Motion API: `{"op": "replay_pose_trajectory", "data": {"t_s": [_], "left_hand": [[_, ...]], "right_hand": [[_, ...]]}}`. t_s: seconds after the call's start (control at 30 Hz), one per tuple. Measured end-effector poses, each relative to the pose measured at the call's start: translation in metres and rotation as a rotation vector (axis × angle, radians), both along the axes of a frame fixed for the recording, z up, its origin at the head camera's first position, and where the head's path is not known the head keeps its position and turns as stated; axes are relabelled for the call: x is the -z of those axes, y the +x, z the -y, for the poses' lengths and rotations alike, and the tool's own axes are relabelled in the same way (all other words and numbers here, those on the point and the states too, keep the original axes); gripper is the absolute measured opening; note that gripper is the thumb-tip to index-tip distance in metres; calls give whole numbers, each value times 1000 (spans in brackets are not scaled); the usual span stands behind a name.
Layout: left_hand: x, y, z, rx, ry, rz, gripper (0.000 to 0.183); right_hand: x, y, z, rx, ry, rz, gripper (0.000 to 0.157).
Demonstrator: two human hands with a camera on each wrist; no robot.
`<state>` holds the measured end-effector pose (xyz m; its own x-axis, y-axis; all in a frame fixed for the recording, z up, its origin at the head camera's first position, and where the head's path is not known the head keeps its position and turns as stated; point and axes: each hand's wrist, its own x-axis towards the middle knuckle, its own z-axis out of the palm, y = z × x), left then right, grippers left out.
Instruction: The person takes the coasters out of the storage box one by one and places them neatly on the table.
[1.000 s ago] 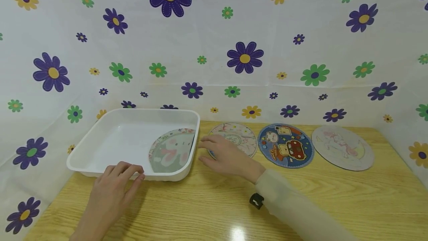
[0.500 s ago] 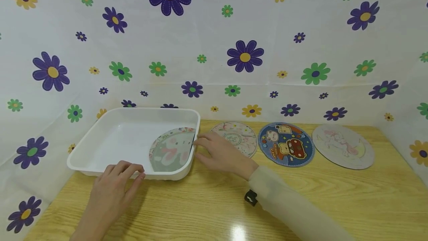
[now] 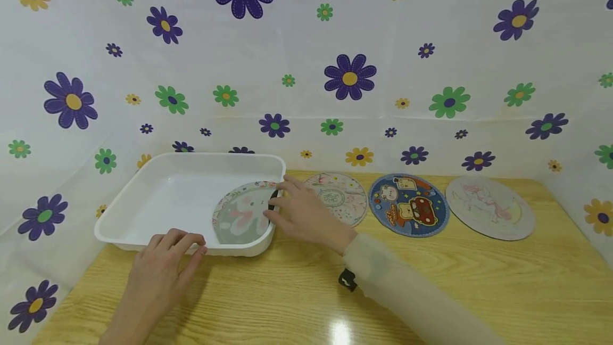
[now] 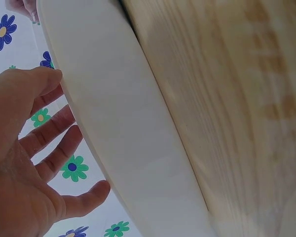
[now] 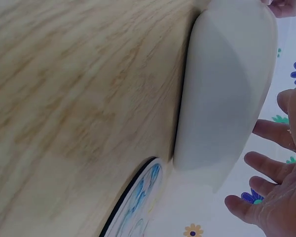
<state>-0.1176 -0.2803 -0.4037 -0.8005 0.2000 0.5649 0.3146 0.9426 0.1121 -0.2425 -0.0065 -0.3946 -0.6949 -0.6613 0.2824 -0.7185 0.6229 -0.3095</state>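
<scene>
Bunny-print round mat [image 3: 241, 217] lay inside the white tray [image 3: 158, 204] at its right end, left hand [image 3: 165, 268] resting on the tray's near rim with fingers loosely spread, right hand [image 3: 308, 214] reaching over its right rim to the mat's dark edge, whether pinching I couldn't tell.

The head camera is looking forward and down across the pale-yellow wood-grain tabletop [image 3: 297, 297], framing the left hand [image 3: 165, 262], right hand [image 3: 306, 212] and white rectangular plastic tray [image 3: 167, 201] from farther off. Both wrist cameras are facing the tray's outer wall closely, each from beside its own hand, and tilting the tabletop sideways. All three views are sharing tray, tabletop and white flower-printed sheet [image 3: 287, 25].
</scene>
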Motion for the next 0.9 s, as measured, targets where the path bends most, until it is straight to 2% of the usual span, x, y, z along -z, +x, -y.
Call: {"op": "replay_pose_trajectory", "data": {"t_s": [0.2,0.37,0.73,0.9], "left_hand": [[4,6,-3,-7,7,-11,15],[7,11,-5,-17,10,-17,15],[6,13,-5,-15,15,-19,15],[4,11,-5,-10,17,-19,16]], "right_hand": [[0,3,10,6,76,-102,38],[2,8,16,-4,132,-100,40],[3,12,21,19,109,-135,38],[0,12,23,52,43,-133,33]]}}
